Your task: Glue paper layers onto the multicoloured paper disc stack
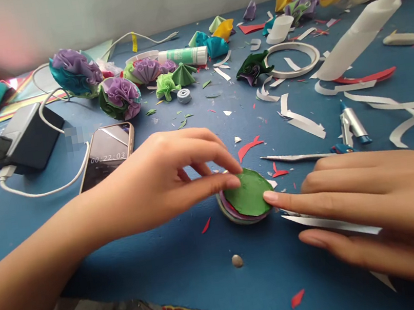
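A green paper disc [251, 196] lies on top of a round stack with purple and red layers on the blue table [193, 271]. My left hand [172, 181] pinches the disc's upper left edge between thumb and forefinger. With its forefinger, my right hand [378, 207] touches the disc's right edge; its fingers are stretched out and hold nothing. White paper strips [330, 223] lie partly beneath my right hand. A small round metallic piece [237, 261] sits in front of the stack.
Behind the hands are a phone [107, 149], a power bank [23, 138], paper flowers [119, 97], a glue stick [184, 56], a tape ring [294, 59], a white bottle [361, 39] and a compass [355, 122]. Red and white scraps are scattered around.
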Demonstrator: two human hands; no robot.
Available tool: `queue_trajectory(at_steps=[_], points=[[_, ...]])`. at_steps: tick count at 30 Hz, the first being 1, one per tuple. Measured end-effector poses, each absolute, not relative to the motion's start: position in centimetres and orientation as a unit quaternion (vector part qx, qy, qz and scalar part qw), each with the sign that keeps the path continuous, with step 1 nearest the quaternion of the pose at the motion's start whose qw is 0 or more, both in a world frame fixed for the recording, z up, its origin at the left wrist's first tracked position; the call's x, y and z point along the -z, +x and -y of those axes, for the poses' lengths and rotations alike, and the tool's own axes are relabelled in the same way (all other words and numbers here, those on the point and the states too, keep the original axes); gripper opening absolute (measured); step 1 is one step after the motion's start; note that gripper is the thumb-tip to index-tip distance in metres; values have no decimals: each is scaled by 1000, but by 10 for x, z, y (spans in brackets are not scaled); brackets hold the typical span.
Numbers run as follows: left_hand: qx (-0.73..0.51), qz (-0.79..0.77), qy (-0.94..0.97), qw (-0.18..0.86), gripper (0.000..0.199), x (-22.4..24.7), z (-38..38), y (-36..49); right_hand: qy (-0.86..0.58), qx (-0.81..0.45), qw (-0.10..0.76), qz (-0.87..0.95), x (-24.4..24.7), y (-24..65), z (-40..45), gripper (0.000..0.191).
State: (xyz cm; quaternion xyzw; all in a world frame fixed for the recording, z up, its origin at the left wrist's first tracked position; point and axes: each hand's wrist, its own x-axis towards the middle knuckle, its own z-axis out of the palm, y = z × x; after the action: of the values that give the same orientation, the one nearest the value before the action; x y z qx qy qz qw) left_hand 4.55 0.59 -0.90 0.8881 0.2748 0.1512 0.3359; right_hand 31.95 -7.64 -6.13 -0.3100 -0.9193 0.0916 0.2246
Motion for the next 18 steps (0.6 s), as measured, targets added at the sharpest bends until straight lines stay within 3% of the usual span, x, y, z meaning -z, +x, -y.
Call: queue_trajectory(at_steps=[6,10,18], points=[[-186,-245,910,279,10,15,-1,45,-302,-90,219,923,60,317,75,34],[-133,-253,930,233,15,14,1,47,-309,-84,225,920,62,317,75,35],[-163,-292,896,293,13,18,-2,50,-312,-77,220,921,62,318,74,35]])
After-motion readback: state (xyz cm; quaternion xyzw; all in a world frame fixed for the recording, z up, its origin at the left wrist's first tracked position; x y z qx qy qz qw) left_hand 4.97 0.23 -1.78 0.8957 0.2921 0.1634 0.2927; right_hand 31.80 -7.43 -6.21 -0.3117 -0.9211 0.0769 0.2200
